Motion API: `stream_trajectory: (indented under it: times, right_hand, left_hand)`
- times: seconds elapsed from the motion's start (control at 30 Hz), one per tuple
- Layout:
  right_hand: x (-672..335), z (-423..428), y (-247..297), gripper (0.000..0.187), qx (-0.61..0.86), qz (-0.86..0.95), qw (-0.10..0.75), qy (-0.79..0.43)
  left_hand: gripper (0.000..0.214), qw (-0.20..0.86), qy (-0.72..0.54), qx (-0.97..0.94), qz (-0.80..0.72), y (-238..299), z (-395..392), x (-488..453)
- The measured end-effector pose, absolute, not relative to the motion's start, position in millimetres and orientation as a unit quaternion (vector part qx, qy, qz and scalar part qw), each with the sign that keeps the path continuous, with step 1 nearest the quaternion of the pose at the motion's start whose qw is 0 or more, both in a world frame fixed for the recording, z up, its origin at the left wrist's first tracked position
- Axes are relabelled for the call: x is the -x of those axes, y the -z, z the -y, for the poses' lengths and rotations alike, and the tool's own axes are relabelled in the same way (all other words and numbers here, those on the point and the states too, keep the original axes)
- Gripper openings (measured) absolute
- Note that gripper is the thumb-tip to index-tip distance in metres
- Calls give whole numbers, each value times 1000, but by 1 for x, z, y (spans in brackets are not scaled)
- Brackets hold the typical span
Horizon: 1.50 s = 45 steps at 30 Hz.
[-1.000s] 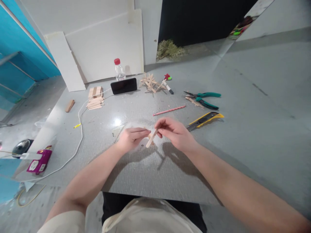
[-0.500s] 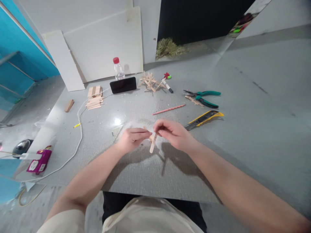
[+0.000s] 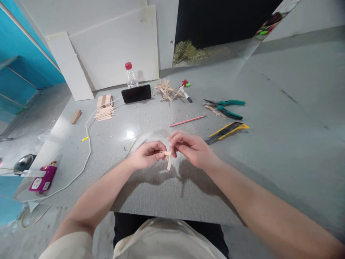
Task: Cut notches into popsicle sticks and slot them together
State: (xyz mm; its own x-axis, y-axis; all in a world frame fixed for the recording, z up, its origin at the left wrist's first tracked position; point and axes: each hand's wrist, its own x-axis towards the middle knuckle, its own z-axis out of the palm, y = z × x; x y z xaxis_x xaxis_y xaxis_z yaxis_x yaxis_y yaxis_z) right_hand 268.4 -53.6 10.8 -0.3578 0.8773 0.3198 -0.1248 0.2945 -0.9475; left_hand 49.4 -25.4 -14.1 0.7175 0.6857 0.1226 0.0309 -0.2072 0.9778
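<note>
Over the middle of the grey table (image 3: 151, 194), my left hand (image 3: 147, 155) and my right hand (image 3: 191, 148) meet fingertip to fingertip. Between them are two pale wooden craft sticks (image 3: 169, 161). One stick hangs almost upright from my right fingers. A shorter piece lies crosswise, pinched by my left fingers. The two sticks touch where they cross.
A yellow utility knife (image 3: 226, 131), green pliers (image 3: 225, 107) and a pink pencil (image 3: 187, 121) lie to the right. At the back stand a stack of sticks (image 3: 104, 107), a phone (image 3: 136, 94), a bottle (image 3: 130, 75), a glued stick shape (image 3: 167, 90) and a marker (image 3: 185, 95). A white cable (image 3: 86, 158) runs left.
The long stick has swung from slanted to nearly upright. My left fingers have closed onto a short crosswise piece against it. Both hands stayed in place.
</note>
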Motion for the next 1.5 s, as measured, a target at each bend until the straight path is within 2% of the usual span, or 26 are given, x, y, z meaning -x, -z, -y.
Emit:
stream_trajectory:
  times: [0.17, 0.27, 0.37, 0.43, 0.73, 0.9, 1.03, 1.3, 1.37, 1.47, 1.5]
  right_hand:
    - [-269, 53, -11, 19, 315, 637, 490, -505]
    - [-270, 53, -7, 8, 307, 645, 491, -499]
    - [-272, 51, -1, 37, 276, 668, 482, -496]
    - [-272, 50, 2, 46, 260, 674, 468, -509]
    - [-266, 53, 3, 56, 199, 591, 456, -635]
    - [-260, 59, 2, 60, 166, 575, 460, -656]
    - [-256, 62, 4, 56, 130, 564, 455, -677]
    - [-256, 56, 7, 48, 152, 546, 492, -660]
    - [-258, 55, 7, 55, 171, 543, 495, -657]
    - [-261, 55, 4, 77, 213, 542, 505, -637]
    - [-262, 55, 3, 77, 234, 553, 509, -617]
  left_hand:
    - [37, 582, -291, -699, -296, 10, 29, -50]
    - [31, 573, -303, -695, -312, 6, 32, -51]
    - [26, 567, -312, -694, -316, 4, 34, -52]
    - [25, 566, -317, -692, -315, 4, 34, -51]
    - [39, 587, -351, -671, -287, 13, 32, -48]
    - [40, 602, -367, -657, -269, 11, 38, -54]
    - [37, 602, -366, -658, -266, 6, 43, -57]
    - [30, 518, -395, -700, -294, 4, 41, -54]
    - [25, 486, -398, -718, -298, 3, 39, -52]
    - [18, 443, -397, -752, -284, 0, 35, -48]
    - [16, 430, -395, -764, -275, -2, 33, -48]
